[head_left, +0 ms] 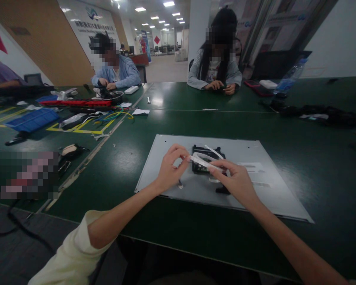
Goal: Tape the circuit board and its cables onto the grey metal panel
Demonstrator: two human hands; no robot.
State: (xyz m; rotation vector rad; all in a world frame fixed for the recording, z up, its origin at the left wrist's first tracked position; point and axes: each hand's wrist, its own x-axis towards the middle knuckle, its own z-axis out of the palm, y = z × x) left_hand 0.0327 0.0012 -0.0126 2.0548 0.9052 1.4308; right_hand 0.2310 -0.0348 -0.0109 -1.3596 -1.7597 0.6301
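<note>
A white flat strip (202, 161), bent into a loop, is stretched between my two hands; whether it is ribbon cable or tape I cannot tell. My left hand (173, 163) pinches its left end between thumb and fingertips. On the other side, my right hand (235, 178) grips the loop between thumb and fingers. Beneath them a black plastic part with a circuit board (197, 167) lies on a pale grey panel (154, 166), partly covered by the strip and my right hand. A small dark piece (222, 190) shows below my right fingers.
The panel rests on a dark green table (118, 174). Leftward are a blue tray (32, 118), a red strip (77, 103), coloured cables (115, 115) and a small wrench (148, 100). Two people sit opposite. Dark cloth (320, 113) and a water bottle (292, 75) are at right.
</note>
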